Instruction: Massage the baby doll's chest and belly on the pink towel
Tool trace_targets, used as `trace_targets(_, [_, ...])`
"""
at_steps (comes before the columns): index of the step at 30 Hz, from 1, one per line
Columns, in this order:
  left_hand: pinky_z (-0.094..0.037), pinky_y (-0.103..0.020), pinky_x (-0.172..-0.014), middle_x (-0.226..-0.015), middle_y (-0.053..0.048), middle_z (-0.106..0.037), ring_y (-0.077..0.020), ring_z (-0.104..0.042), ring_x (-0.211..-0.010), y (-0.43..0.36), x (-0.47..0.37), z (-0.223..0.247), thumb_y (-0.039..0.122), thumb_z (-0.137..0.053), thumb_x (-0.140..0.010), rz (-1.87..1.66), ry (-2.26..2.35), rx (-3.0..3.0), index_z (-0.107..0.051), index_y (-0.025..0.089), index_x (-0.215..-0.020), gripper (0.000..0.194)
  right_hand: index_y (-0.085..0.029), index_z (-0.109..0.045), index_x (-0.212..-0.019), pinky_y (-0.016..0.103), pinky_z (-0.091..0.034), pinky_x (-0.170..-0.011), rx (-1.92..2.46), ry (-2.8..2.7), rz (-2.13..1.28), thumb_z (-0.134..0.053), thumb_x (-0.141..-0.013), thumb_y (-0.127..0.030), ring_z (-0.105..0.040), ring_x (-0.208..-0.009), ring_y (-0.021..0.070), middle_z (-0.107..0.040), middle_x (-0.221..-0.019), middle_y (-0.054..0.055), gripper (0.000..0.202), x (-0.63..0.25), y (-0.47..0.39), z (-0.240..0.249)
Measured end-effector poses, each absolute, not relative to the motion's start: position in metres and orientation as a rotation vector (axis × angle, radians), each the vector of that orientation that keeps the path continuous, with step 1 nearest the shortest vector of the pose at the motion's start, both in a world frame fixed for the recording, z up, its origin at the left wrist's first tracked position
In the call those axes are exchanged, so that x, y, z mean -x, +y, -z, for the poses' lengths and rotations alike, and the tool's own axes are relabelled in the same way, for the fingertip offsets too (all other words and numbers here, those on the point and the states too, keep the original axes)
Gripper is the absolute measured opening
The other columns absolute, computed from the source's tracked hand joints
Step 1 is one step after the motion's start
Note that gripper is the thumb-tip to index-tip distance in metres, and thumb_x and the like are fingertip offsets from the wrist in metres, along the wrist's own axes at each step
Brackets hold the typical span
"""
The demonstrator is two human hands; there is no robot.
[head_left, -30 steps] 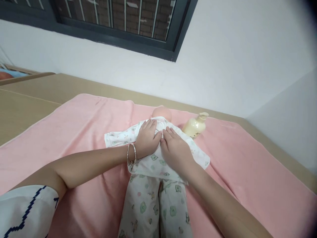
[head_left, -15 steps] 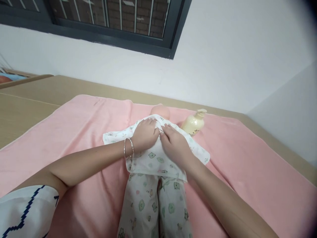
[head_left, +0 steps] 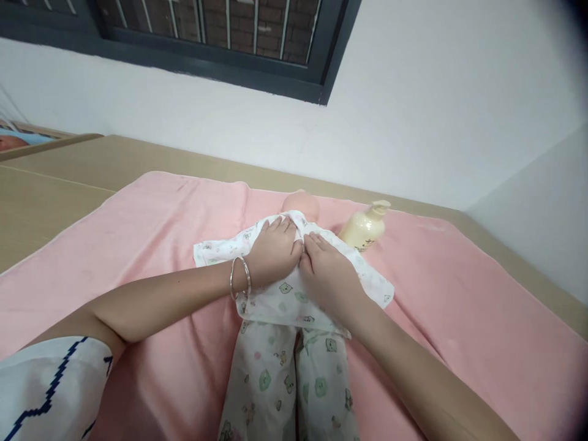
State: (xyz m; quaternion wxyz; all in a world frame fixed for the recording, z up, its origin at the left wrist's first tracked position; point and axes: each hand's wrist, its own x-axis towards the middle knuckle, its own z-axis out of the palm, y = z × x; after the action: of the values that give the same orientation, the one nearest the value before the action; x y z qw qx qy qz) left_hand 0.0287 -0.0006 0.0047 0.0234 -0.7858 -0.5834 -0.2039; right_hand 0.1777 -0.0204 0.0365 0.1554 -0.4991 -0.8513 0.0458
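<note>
A white shirt [head_left: 275,303] printed with small green animal faces lies spread, its sleeves out to both sides, above matching trousers [head_left: 264,380]. They seem to dress a doll, whose smooth rounded head [head_left: 301,205] shows past the collar. My left hand [head_left: 274,250], a silver bangle on its wrist, rests on the chest with its thumb and fingertips closed on the shirt's front near the neck. Close beside it, my right hand [head_left: 328,269] pinches the same front edge. Both thumbs almost meet; the exact bit of cloth between them is hidden.
A pale yellow pump bottle [head_left: 365,228] stands tilted on the pink blanket [head_left: 147,245], right of the doll's head. The blanket covers a wooden surface [head_left: 55,208] against a white wall. A dark-framed barred window [head_left: 275,73] is above. Something blue lies far left.
The view has shifted slightly, so everything sits a little further right. My left thumb and right fingertips have moved slightly at the shirt's front; both hands stay there.
</note>
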Motion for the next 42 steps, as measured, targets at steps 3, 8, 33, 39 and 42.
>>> trace_targets(3, [-0.036, -0.055, -0.114, -0.146, -0.024, -0.052, -0.0360, -0.044, -0.141, -0.014, -0.037, 0.000, 0.026, -0.031, -0.100, 0.663, -1.743, 2.379, -0.049, 0.000, -0.139, 0.050, -0.013, -0.063, -0.127, 0.043, -0.041, -0.112, 1.344, -2.405, -0.241, -0.034, -0.097, -0.024, -0.051, -0.135, 0.0286, -0.059, -0.141, 0.015, 0.043, -0.186, 0.000, -0.034])
trace_targets(8, [-0.036, -0.053, -0.115, -0.148, -0.023, -0.051, -0.0355, -0.042, -0.143, -0.023, -0.040, -0.006, 0.026, -0.035, -0.099, 0.679, -1.680, 2.446, -0.050, 0.002, -0.138, 0.048, -0.012, -0.063, -0.117, 0.048, -0.044, -0.107, 1.323, -2.321, -0.293, -0.030, -0.099, -0.031, -0.055, -0.127, 0.0314, -0.061, -0.134, 0.019, 0.043, -0.191, 0.024, -0.022])
trace_targets(33, [-0.035, -0.049, -0.117, -0.142, -0.027, -0.055, -0.0348, -0.047, -0.139, -0.013, -0.039, 0.007, 0.030, -0.030, -0.102, 0.737, -1.660, 2.323, -0.049, -0.006, -0.138, 0.054, 0.000, -0.052, -0.142, 0.050, -0.031, -0.120, 1.285, -2.279, -0.281, -0.030, -0.096, -0.042, -0.039, -0.144, 0.0328, -0.047, -0.151, 0.022, 0.066, -0.193, 0.033, -0.006])
trace_targets(39, [-0.039, -0.050, -0.113, -0.140, -0.025, -0.058, -0.0343, -0.051, -0.135, -0.005, -0.031, -0.001, 0.035, -0.034, -0.101, 0.714, -1.690, 2.399, -0.055, 0.000, -0.131, 0.051, -0.005, -0.055, -0.136, 0.051, -0.036, -0.114, 1.296, -2.286, -0.226, -0.029, -0.098, -0.038, -0.047, -0.136, 0.0339, -0.055, -0.143, 0.022, 0.057, -0.191, 0.030, -0.009])
trace_targets(42, [-0.045, -0.046, -0.107, -0.127, -0.020, -0.066, -0.0312, -0.060, -0.122, 0.009, -0.021, -0.009, 0.041, -0.034, -0.101, 0.742, -1.784, 2.483, -0.062, 0.006, -0.120, 0.049, -0.011, -0.063, -0.122, 0.048, -0.042, -0.107, 1.358, -2.294, -0.199, -0.029, -0.099, -0.032, -0.055, -0.126, 0.0327, -0.064, -0.130, 0.020, 0.046, -0.185, 0.013, -0.019])
